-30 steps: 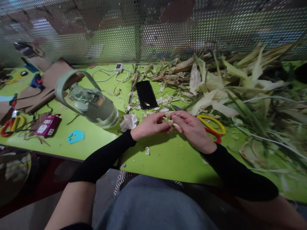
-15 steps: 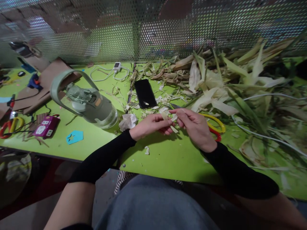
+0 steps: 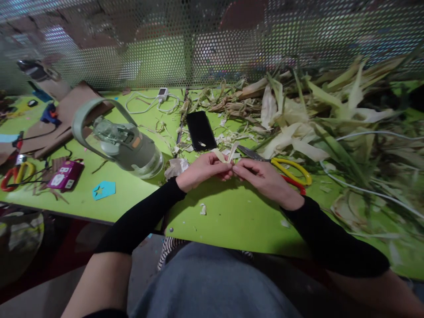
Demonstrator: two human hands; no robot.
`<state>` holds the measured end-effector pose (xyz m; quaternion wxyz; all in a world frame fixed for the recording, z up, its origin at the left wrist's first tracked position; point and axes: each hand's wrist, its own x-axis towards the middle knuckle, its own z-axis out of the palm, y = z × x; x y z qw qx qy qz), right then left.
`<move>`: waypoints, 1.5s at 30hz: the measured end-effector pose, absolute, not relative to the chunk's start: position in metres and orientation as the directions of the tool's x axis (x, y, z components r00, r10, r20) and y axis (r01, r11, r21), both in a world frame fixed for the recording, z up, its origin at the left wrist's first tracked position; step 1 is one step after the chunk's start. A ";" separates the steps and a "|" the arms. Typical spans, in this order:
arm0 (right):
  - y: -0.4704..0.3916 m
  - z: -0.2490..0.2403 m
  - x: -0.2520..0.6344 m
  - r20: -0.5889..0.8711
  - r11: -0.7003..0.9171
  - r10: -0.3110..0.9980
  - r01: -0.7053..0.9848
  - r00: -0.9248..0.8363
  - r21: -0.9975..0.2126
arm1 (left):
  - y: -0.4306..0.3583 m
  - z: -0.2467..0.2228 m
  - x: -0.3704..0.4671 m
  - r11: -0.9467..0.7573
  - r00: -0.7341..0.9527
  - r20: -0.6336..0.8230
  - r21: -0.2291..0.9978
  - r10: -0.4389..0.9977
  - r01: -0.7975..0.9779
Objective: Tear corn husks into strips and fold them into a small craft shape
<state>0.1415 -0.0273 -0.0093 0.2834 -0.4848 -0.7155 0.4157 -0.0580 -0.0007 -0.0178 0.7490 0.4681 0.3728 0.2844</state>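
Between my two hands is a pale strip of corn husk (image 3: 232, 151), with its ends sticking up above the fingers. My left hand (image 3: 207, 170) pinches it between thumb and fingers. From the other side my right hand (image 3: 261, 176) has its thumb and fingertips closed on the same strip, touching the left fingertips. Part of the strip is hidden by the fingers. Just behind my right hand lie scissors with yellow and red handles (image 3: 293, 170), blades pointing left. A black phone (image 3: 200, 130) lies flat beyond my left hand, with a small pale scrap on it.
A large heap of corn husks (image 3: 308, 115) covers the right and back, crossed by a white cable (image 3: 374, 192). To the left stand a grey-green bottle (image 3: 132, 148), a purple box (image 3: 66, 175) and a blue paper piece (image 3: 104, 190). A perforated metal screen (image 3: 225, 48) runs along the back.
My right hand has come down and in to meet the left fingertips, uncovering the scissor blades. The husk strip's loose end, which pointed down, now stands up above the fingers.
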 end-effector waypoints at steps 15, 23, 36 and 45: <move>-0.022 -0.024 0.142 0.039 0.129 0.979 0.456 -0.201 -0.880 | 0.003 -0.013 -0.063 0.412 0.583 -0.264 0.901 0.768 -0.135; -0.027 -0.027 0.133 -0.019 0.023 0.977 0.196 -0.212 -0.980 | 0.000 -0.027 -0.057 0.302 0.507 -0.222 0.950 0.833 -0.082; -0.028 -0.034 0.134 -0.042 0.060 0.971 0.412 -0.234 -0.909 | -0.003 -0.029 -0.058 0.037 0.529 -0.104 0.990 0.842 0.136; -0.032 -0.026 0.133 0.189 0.266 0.960 0.453 -0.208 -0.851 | -0.005 -0.023 -0.060 -0.065 0.480 -0.050 0.973 0.876 0.221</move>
